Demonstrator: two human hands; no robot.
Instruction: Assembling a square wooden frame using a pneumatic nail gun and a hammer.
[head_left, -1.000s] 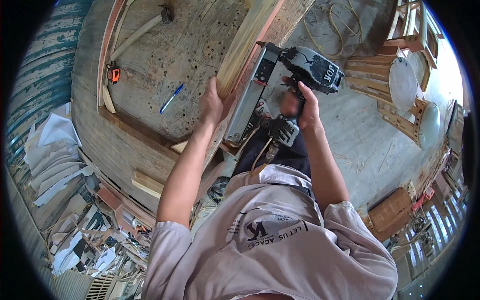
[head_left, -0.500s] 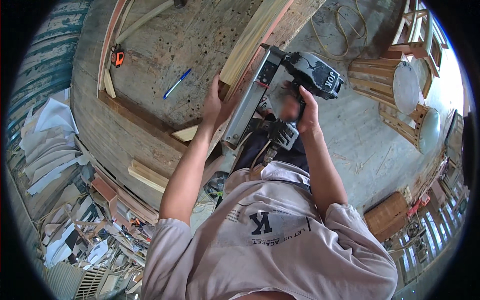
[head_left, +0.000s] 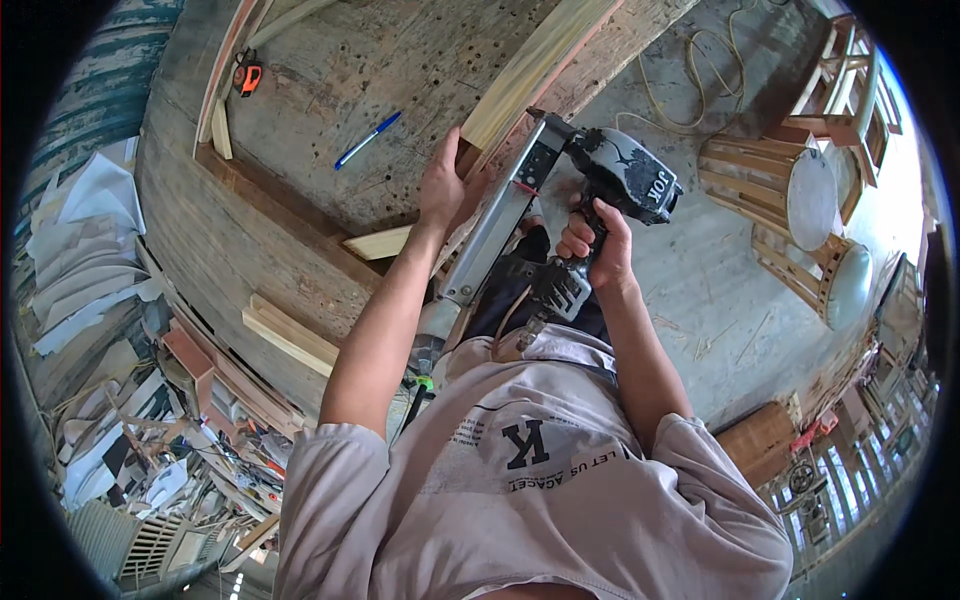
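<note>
My right hand (head_left: 603, 243) is wrapped round the black handle of a nail gun (head_left: 622, 165). The gun's long metal magazine (head_left: 490, 245) slants down toward my waist, and its nose points at the edge of a wooden frame lying on the bench. My left hand (head_left: 446, 190) grips the near corner of that frame, at the end of a pale wooden board (head_left: 525, 80). A darker wooden rail (head_left: 290, 225) runs off to the left from there. My left fingers partly hide the corner joint.
On the worn workbench (head_left: 330, 95) lie a blue pen (head_left: 368, 140), an orange tape measure (head_left: 247, 77) and loose wood strips (head_left: 290, 332). A hose (head_left: 695, 85) coils on the floor at right, near wooden stools (head_left: 750, 175). Scrap sheets (head_left: 90, 245) pile up at left.
The bench and its things sit slightly further right in view. My right hand's fingers, blurred before, now show closed round the nail gun's handle. The gun's nose is a little lower.
</note>
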